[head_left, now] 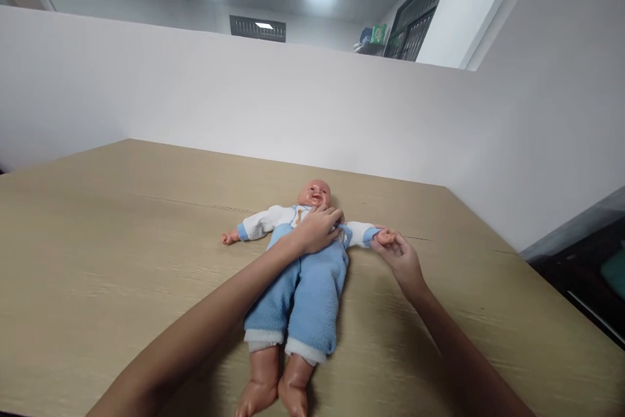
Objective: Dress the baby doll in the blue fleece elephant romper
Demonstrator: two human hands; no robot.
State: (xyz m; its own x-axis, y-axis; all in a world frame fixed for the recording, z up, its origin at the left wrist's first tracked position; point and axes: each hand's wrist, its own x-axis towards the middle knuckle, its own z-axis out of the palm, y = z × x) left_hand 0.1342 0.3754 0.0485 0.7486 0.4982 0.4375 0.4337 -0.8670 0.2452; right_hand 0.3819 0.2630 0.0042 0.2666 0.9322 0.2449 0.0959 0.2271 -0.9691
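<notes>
A baby doll (307, 287) in a blue and white fleece suit lies on its back on the wooden table (107, 248), head away from me, bare feet toward me. My left hand (319, 228) rests on the doll's chest, fingers curled against the suit near the collar. My right hand (398, 254) pinches the doll's small hand at the end of its outstretched sleeve. The doll's other arm lies stretched out to the left on the table.
A white partition wall (244, 105) runs along the table's far edge. The table's right edge drops off toward a dark area (586, 274) with a dark surface. Ceiling lights and a barred window show above the partition.
</notes>
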